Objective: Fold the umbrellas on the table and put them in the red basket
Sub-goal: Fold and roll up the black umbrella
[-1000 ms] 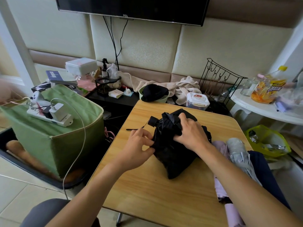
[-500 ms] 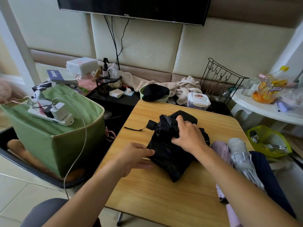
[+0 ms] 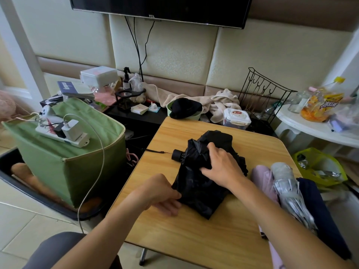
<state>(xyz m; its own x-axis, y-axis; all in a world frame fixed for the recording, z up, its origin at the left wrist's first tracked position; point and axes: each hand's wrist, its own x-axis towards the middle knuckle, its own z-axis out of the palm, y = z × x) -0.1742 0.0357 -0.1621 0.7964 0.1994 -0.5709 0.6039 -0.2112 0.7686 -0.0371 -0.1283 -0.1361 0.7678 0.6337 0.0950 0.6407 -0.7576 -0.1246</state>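
A crumpled black umbrella [image 3: 202,183] lies in the middle of the wooden table [image 3: 194,235], its round handle end and wrist strap pointing left. My right hand [image 3: 223,166] presses on top of it, fingers gripping the fabric near the handle. My left hand [image 3: 161,193] pinches the fabric at its lower left edge. At the table's right edge lie a lilac umbrella [image 3: 264,181], a silver umbrella [image 3: 289,189] and a dark blue one [image 3: 320,214]. No red basket is in view.
A green fabric box [image 3: 77,162] with a power strip on top stands left of the table. Behind the table are a black shelf with clutter, a wipes tub [image 3: 236,118], towels and a wire rack [image 3: 266,94]. A white side table [image 3: 310,129] stands at right.
My left hand slid down from near the handle to the umbrella's lower left edge. The umbrella's handle end turned to the left; my right hand stayed on top.
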